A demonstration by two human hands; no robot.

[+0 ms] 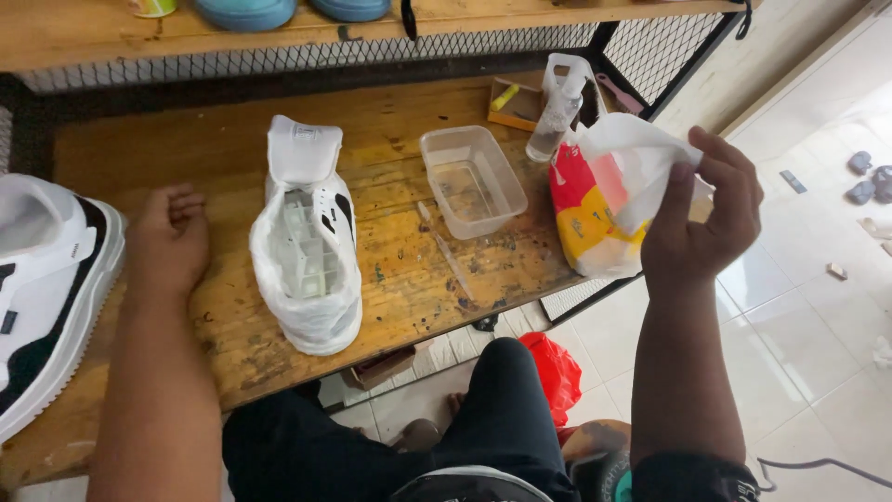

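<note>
My right hand (701,209) pinches the white cloth (632,158) by the bag (585,223), my left hand (172,237) rests loosely curled on the table (409,270) left of the sneaker (307,246), so I'd grip firmly.

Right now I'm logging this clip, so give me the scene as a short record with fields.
Left hand: resting loosely curled on the wooden workbench, holding nothing
Right hand: gripping white tissue at a red and yellow pack
Between hands: white sneaker with plastic insert
Nearby: clear plastic tub, spray bottle
Far left: second sneaker
</note>
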